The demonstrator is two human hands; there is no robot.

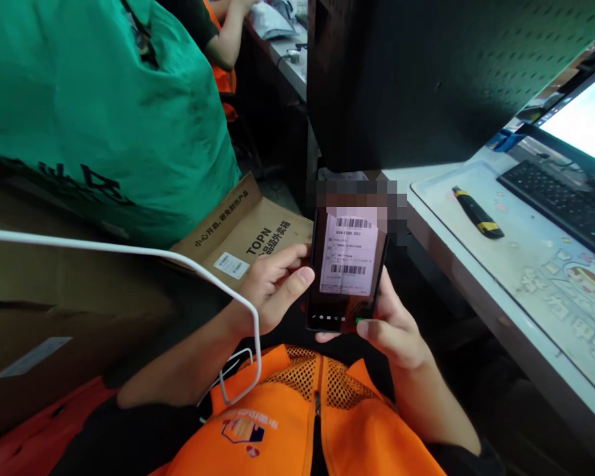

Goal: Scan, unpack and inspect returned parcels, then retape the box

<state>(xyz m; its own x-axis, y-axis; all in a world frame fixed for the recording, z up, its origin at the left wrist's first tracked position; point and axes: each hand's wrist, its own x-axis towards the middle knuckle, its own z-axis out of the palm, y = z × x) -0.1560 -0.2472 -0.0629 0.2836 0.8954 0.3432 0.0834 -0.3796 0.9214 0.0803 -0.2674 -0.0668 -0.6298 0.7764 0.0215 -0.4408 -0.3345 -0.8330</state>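
Observation:
A dark smartphone (347,264) is held upright in front of my chest. Its screen shows a white shipping label with two barcodes, and a row of small icons along the bottom. My right hand (396,330) wraps the phone's lower right from behind, its thumb over the green button in the screen's corner. At the phone's left edge, my left hand (277,284) has its thumb and curled fingers closed against the side. A blurred patch covers the top of the phone.
To the right, a white desk (476,284) carries a mat, a black-and-yellow box cutter (477,213), a keyboard (555,205) and a lit screen (585,119). On the left are a green sack (129,119), cardboard boxes (248,225) and a white cable (129,248). Another person's arm (228,39) shows behind.

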